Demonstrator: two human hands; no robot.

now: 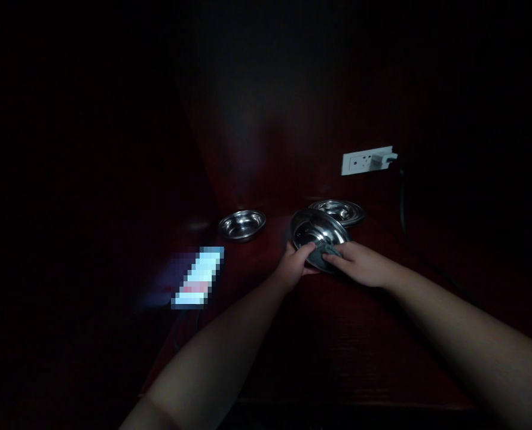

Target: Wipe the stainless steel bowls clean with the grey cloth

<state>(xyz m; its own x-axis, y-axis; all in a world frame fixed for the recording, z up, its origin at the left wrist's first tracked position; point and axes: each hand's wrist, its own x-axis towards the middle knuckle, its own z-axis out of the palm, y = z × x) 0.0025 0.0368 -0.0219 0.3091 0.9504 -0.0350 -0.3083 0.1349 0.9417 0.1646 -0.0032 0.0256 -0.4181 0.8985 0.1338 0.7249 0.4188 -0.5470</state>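
Note:
A shiny metal bowl is held tilted above the dark red tabletop, its inside facing me. My left hand grips its near left rim, thumb inside and fingers underneath. My right hand is closed on a dark grey-green cloth, pressed against the inside of the bowl near the right rim. Behind the held bowl, more metal bowls, seemingly stacked, sit on the table, partly hidden by it. Another metal bowl stands apart to the left.
A glowing phone-like screen, pixelated, lies at the table's left, with thin cables below it. A white socket panel with a plug is on the back wall; its dark cord hangs down at right. The surroundings are very dark.

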